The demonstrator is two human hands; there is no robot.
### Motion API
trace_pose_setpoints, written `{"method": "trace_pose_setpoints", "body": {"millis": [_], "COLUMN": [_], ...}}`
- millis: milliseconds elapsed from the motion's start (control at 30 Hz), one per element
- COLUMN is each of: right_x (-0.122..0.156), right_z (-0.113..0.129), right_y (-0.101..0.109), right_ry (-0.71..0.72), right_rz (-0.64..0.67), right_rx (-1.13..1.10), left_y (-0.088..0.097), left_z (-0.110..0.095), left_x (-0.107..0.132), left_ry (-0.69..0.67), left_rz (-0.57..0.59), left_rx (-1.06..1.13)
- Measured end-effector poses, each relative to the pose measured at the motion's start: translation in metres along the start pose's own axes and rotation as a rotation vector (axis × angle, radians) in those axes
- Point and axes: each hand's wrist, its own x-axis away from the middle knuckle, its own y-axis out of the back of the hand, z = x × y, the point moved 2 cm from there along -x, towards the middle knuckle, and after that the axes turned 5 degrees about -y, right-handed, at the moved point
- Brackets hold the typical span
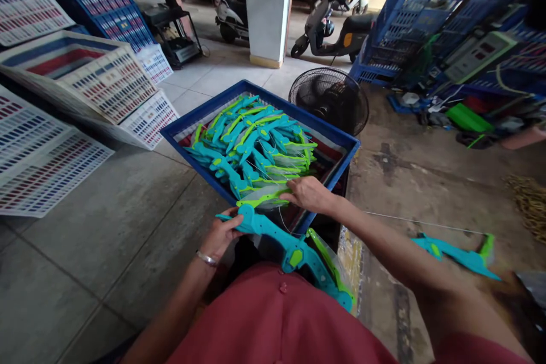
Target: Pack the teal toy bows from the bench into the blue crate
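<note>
My left hand (219,236), a bracelet on its wrist, grips the end of a long teal plastic part (273,236) with a lime-green insert. That part hangs slantwise in front of my red shirt, and a lime-green strip with clear film (326,256) lies along its lower end. Over the crate's near side, my right hand (311,193) has its fingers closed on the end of a lime-green-edged translucent piece (264,196). Just beyond, a heap of similar teal and green parts (251,131) fills much of the blue crate (345,153). Thin white string runs among them.
A black fan (328,99) stands behind the crate. Another teal part (456,256) lies at right, with string (418,220) leading to it. White plastic crates (106,82) stand at left, blue crates (409,23) at right. Scooters (336,40) are parked near a pillar (268,5).
</note>
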Motion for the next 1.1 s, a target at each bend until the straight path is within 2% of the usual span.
{"method": "trace_pose_setpoints", "body": {"millis": [100, 200, 333, 400, 467, 533, 600, 700, 800, 900, 1000, 1100], "right_x": [0.020, 0.040, 0.057, 0.060, 0.061, 0.063, 0.066, 0.069, 0.070, 0.068, 0.067, 0.063], "right_z": [0.011, 0.022, 0.020, 0.011, 0.002, -0.002, -0.003, -0.005, -0.013, -0.024, -0.025, -0.009], "right_y": [-0.015, -0.028, -0.049, -0.061, -0.074, -0.087, -0.096, -0.098, -0.073, -0.019, 0.038, 0.068], "right_ry": [-0.054, -0.053, -0.103, -0.168, -0.223, -0.250, -0.278, -0.356, -0.390, -0.305, -0.217, -0.172], "right_rz": [0.052, 0.161, 0.262, 0.285, 0.355, 0.518, 0.691, 0.790, 0.769, 0.619, 0.305, 0.021], "right_rx": [-0.016, -0.068, -0.246, -0.418, -0.735, -1.132, -1.420, -1.511, -1.445, -1.195, -0.629, -0.074], "left_y": [-0.004, -0.008, -0.021, -0.027, -0.032, -0.034, -0.037, -0.042, -0.042, -0.034, -0.022, -0.011], "left_z": [0.003, 0.001, -0.004, -0.003, -0.002, 0.000, 0.000, -0.001, -0.006, -0.013, -0.020, -0.023], "left_x": [0.001, 0.002, 0.005, 0.004, 0.001, -0.004, -0.009, -0.016, -0.022, -0.031, -0.044, -0.056], "left_ry": [0.008, 0.002, 0.011, 0.022, 0.027, 0.033, 0.046, 0.052, 0.053, 0.081, 0.137, 0.179], "left_rz": [0.024, 0.030, 0.052, 0.068, 0.081, 0.095, 0.130, 0.211, 0.306, 0.476, 0.619, 0.646], "left_rx": [-0.027, -0.053, -0.087, -0.101, -0.104, -0.095, -0.085, -0.061, 0.006, 0.140, 0.211, 0.210]}}
